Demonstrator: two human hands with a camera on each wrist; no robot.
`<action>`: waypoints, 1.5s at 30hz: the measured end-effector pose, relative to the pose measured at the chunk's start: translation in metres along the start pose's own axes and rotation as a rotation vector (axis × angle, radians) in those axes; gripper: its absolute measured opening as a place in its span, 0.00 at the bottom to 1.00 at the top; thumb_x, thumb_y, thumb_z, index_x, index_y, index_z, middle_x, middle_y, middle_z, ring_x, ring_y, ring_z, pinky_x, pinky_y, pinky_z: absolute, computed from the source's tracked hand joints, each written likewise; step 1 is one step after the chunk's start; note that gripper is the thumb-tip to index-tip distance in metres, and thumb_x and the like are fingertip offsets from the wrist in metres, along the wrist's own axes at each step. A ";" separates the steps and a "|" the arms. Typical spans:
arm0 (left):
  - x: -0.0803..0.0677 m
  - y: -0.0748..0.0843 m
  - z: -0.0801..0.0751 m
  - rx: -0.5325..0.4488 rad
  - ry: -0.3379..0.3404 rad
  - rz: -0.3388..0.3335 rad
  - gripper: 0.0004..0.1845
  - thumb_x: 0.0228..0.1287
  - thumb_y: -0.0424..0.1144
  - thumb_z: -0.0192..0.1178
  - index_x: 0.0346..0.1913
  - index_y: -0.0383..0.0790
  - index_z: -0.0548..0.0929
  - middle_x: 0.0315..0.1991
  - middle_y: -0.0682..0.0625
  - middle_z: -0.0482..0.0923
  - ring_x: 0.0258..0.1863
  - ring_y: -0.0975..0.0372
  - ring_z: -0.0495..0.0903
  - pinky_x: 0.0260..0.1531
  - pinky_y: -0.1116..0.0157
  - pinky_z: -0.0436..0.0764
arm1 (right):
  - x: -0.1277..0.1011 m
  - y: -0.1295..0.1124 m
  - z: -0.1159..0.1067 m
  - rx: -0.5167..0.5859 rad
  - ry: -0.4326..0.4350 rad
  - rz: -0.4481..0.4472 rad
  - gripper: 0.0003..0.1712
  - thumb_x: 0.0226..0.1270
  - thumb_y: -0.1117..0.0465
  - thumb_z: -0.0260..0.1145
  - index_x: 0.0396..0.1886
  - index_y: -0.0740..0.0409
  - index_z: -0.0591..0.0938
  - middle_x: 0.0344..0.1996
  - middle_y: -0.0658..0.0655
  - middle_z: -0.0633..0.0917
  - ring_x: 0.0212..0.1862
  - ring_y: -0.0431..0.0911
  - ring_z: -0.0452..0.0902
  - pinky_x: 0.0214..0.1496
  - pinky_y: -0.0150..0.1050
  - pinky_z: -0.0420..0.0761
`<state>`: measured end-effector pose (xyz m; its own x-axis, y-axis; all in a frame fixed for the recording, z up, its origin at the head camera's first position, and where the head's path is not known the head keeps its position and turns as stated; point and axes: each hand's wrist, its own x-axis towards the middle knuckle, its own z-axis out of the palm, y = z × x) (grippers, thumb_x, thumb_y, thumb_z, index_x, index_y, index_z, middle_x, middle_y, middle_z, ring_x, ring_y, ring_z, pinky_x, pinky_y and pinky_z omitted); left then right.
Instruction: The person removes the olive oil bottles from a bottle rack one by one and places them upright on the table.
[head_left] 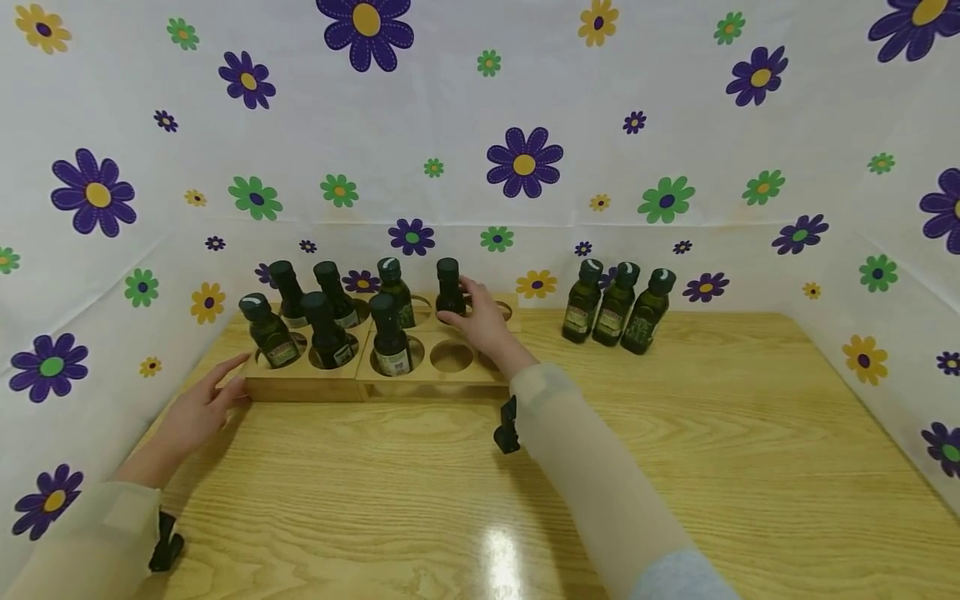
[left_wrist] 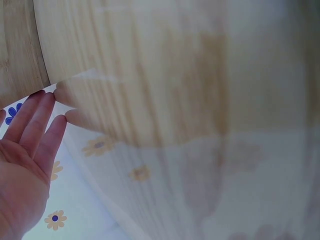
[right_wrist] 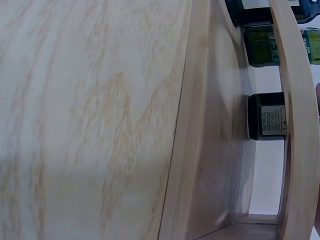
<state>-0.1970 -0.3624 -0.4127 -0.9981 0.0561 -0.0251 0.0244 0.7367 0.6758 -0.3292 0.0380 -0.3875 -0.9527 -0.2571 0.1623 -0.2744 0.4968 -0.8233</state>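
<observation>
In the head view, a wooden rack with round holes (head_left: 303, 390) stands against a second such rack (head_left: 435, 380) on its right. Dark green bottles with black caps stand in several holes. My right hand (head_left: 491, 327) has thumb and fingers around a dark bottle (head_left: 449, 286) in the back row of the right rack. Through that rack's open front, the right wrist view shows the bottle's lower end (right_wrist: 270, 116). My left hand (head_left: 201, 415) is at the left rack's left end, fingers extended against it; the left wrist view shows its fingers (left_wrist: 45, 145) nearly straight.
Three more green bottles (head_left: 617, 308) stand close together on the wooden table (head_left: 712, 450), right of the racks. A flower-patterned white cloth (head_left: 450, 108) hangs behind and at both sides. The right rack has a bottle-free front hole (head_left: 452, 357).
</observation>
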 end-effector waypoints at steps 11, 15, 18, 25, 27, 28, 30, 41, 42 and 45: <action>0.000 0.001 -0.001 0.013 0.001 0.013 0.33 0.79 0.55 0.35 0.78 0.42 0.49 0.57 0.24 0.72 0.52 0.37 0.77 0.24 0.65 0.71 | 0.000 0.002 0.002 -0.015 0.005 -0.011 0.39 0.67 0.59 0.67 0.73 0.60 0.60 0.67 0.64 0.69 0.67 0.56 0.65 0.66 0.49 0.64; 0.000 -0.001 -0.001 0.002 0.000 0.011 0.33 0.79 0.55 0.35 0.78 0.42 0.50 0.57 0.24 0.72 0.51 0.38 0.77 0.22 0.64 0.71 | 0.000 0.003 0.002 -0.014 0.004 -0.010 0.38 0.68 0.61 0.66 0.73 0.59 0.60 0.66 0.64 0.70 0.66 0.56 0.67 0.65 0.48 0.65; 0.001 -0.001 -0.001 0.003 0.001 0.011 0.33 0.78 0.55 0.35 0.78 0.42 0.50 0.57 0.24 0.72 0.52 0.38 0.77 0.22 0.64 0.71 | 0.000 0.003 0.003 -0.022 0.009 -0.012 0.36 0.69 0.61 0.65 0.73 0.59 0.60 0.66 0.64 0.70 0.65 0.56 0.68 0.65 0.48 0.65; 0.002 0.000 -0.001 0.018 0.004 0.018 0.33 0.79 0.55 0.35 0.78 0.42 0.50 0.57 0.24 0.72 0.53 0.37 0.76 0.24 0.65 0.72 | 0.000 0.004 0.003 -0.065 0.036 -0.030 0.35 0.70 0.60 0.64 0.72 0.60 0.60 0.65 0.65 0.71 0.65 0.55 0.68 0.65 0.48 0.64; 0.002 0.000 -0.001 0.012 0.003 0.014 0.33 0.79 0.55 0.35 0.78 0.42 0.50 0.57 0.24 0.72 0.53 0.37 0.76 0.23 0.65 0.71 | -0.001 0.005 0.003 -0.066 0.041 -0.034 0.35 0.70 0.60 0.64 0.71 0.60 0.61 0.65 0.64 0.72 0.65 0.55 0.68 0.66 0.48 0.64; 0.001 0.000 -0.001 0.011 0.002 0.013 0.33 0.79 0.55 0.35 0.78 0.42 0.50 0.57 0.24 0.72 0.52 0.37 0.77 0.23 0.64 0.71 | -0.001 0.005 0.003 -0.064 0.043 -0.036 0.35 0.70 0.60 0.64 0.71 0.60 0.61 0.65 0.64 0.72 0.65 0.54 0.68 0.66 0.48 0.64; 0.001 -0.001 -0.001 0.010 0.001 0.010 0.33 0.79 0.54 0.35 0.78 0.42 0.50 0.57 0.24 0.72 0.52 0.37 0.77 0.23 0.65 0.71 | -0.002 0.005 0.004 -0.056 0.048 -0.040 0.35 0.70 0.60 0.64 0.71 0.60 0.61 0.64 0.64 0.72 0.64 0.54 0.69 0.65 0.47 0.64; 0.000 0.000 0.000 0.011 -0.011 0.008 0.33 0.79 0.55 0.35 0.78 0.41 0.49 0.57 0.23 0.70 0.53 0.37 0.76 0.22 0.64 0.70 | -0.004 -0.006 -0.007 0.021 0.104 -0.092 0.34 0.70 0.62 0.63 0.70 0.64 0.60 0.62 0.66 0.72 0.63 0.54 0.69 0.62 0.49 0.68; 0.000 0.000 0.000 0.019 -0.009 0.009 0.33 0.79 0.54 0.35 0.78 0.40 0.49 0.57 0.23 0.70 0.53 0.36 0.76 0.23 0.64 0.70 | -0.004 -0.008 -0.009 0.026 0.111 -0.094 0.34 0.70 0.63 0.63 0.70 0.64 0.60 0.61 0.66 0.73 0.63 0.54 0.69 0.62 0.49 0.68; -0.001 0.001 0.000 0.040 -0.004 0.009 0.33 0.79 0.54 0.35 0.77 0.39 0.49 0.57 0.23 0.71 0.53 0.37 0.76 0.24 0.65 0.71 | -0.005 -0.011 -0.013 0.048 0.128 -0.101 0.34 0.70 0.64 0.64 0.70 0.65 0.60 0.60 0.66 0.73 0.61 0.54 0.70 0.62 0.48 0.69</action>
<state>-0.1962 -0.3619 -0.4121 -0.9976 0.0653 -0.0221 0.0357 0.7627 0.6458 -0.3233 0.0445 -0.3716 -0.9302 -0.1949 0.3109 -0.3660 0.4330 -0.8237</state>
